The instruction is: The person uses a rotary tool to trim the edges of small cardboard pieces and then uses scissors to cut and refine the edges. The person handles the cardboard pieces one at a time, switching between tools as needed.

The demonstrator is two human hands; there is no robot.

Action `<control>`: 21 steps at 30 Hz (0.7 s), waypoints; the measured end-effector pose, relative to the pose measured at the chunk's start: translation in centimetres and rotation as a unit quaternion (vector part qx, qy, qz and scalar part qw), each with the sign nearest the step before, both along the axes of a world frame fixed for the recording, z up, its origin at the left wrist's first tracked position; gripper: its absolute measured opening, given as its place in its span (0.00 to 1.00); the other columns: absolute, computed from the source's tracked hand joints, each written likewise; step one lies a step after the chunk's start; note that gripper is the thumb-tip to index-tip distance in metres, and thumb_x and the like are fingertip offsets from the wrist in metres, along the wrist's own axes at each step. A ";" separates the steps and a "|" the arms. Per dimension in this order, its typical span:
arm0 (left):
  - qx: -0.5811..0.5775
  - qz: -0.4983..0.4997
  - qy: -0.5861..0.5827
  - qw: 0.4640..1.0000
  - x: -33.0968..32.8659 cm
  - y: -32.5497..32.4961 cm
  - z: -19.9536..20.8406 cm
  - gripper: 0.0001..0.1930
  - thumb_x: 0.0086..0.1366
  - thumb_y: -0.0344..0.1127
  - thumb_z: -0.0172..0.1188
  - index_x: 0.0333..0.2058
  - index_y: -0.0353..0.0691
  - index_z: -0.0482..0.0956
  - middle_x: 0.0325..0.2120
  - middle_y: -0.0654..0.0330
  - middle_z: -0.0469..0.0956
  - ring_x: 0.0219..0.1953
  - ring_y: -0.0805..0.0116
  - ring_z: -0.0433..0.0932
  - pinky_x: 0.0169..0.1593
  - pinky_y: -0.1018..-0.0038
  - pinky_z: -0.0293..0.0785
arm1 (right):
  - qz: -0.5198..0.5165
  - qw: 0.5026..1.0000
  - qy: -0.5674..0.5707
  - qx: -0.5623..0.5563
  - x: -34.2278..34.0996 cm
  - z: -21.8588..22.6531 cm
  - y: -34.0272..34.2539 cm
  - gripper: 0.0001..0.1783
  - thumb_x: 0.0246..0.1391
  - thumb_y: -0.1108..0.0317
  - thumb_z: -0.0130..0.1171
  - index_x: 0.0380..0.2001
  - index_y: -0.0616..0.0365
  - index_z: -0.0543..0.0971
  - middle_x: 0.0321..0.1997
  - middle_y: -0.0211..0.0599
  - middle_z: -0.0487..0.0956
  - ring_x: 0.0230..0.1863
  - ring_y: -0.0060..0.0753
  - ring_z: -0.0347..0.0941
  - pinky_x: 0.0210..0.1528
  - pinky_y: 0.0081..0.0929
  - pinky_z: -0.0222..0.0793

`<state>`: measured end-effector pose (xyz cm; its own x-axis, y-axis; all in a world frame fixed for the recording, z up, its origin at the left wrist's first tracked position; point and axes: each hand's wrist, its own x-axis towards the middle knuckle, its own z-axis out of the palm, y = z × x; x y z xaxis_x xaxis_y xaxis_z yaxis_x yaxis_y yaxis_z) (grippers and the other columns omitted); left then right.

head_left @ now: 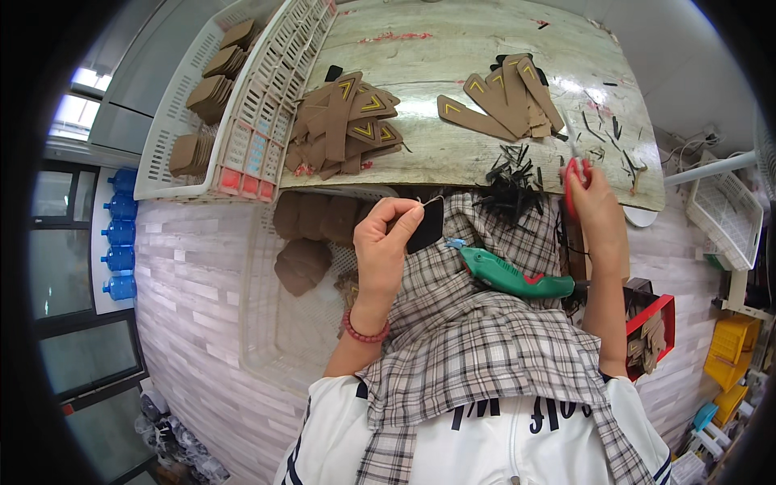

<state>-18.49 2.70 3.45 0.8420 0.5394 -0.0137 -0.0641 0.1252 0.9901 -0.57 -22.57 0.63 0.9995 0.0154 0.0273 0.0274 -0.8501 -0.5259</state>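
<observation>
My left hand point(383, 242) pinches a small black flat piece point(427, 228) between thumb and fingers, and a thin light thread loops from its top. At the table's near edge, my right hand point(596, 202) is closed round the red handles of a pair of scissors point(572, 184), blades pointing away over the tabletop. A green handheld power tool point(517, 276) with a red switch lies across the checked apron point(469, 347) on my lap. Black strip scraps point(514, 184) hang in a heap over the table edge onto the apron.
On the worn table point(420, 48) lie a left pile of brown pieces with yellow chevrons point(343, 121) and a fanned right pile point(505, 93). A white crate point(271, 105) holds brown stacks. Below stand a clear bin point(263, 323) and a red-edged box point(663, 323).
</observation>
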 end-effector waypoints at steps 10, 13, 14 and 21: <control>0.140 -0.035 0.026 0.989 0.2 -0.5 0.0 0.08 0.69 0.31 0.51 0.32 0.35 0.75 0.25 0.71 0.70 0.27 0.85 0.62 0.33 0.86 0.60 | -0.001 0.980 -0.137 -0.143 8.2 -5.5 -5.8 0.27 0.47 0.50 0.63 0.40 0.65 0.75 0.41 0.53 0.74 0.44 0.53 0.71 0.47 0.42 0.67; 0.183 -0.033 0.024 0.982 0.2 -0.8 0.1 0.10 0.71 0.33 0.48 0.31 0.35 0.73 0.25 0.69 0.69 0.28 0.83 0.63 0.34 0.85 0.61 | 0.000 0.981 -0.120 -0.155 8.4 -5.3 -6.0 0.27 0.47 0.54 0.65 0.45 0.62 0.75 0.45 0.50 0.73 0.50 0.53 0.68 0.51 0.41 0.66; 0.191 -0.028 0.017 0.981 0.3 -0.9 0.2 0.10 0.71 0.33 0.48 0.31 0.35 0.73 0.25 0.69 0.69 0.28 0.83 0.63 0.33 0.85 0.61 | 0.021 0.976 -0.164 -0.143 8.3 -5.5 -6.2 0.25 0.48 0.56 0.64 0.45 0.62 0.75 0.45 0.50 0.73 0.49 0.53 0.69 0.52 0.41 0.65; 0.347 0.002 0.017 0.938 0.7 -1.7 -0.1 0.08 0.69 0.32 0.49 0.32 0.37 0.73 0.20 0.63 0.69 0.22 0.73 0.65 0.28 0.76 0.62 | 0.228 0.861 0.109 0.441 -2.8 1.3 2.8 0.15 0.49 0.69 0.65 0.41 0.61 0.79 0.39 0.35 0.76 0.39 0.25 0.73 0.42 0.21 0.69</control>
<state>-17.75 1.03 3.37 0.8452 0.4320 0.3147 -0.0300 -0.5496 0.8349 -3.42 -19.79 1.90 0.8781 0.4767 0.0411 0.0706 -0.0441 -0.9965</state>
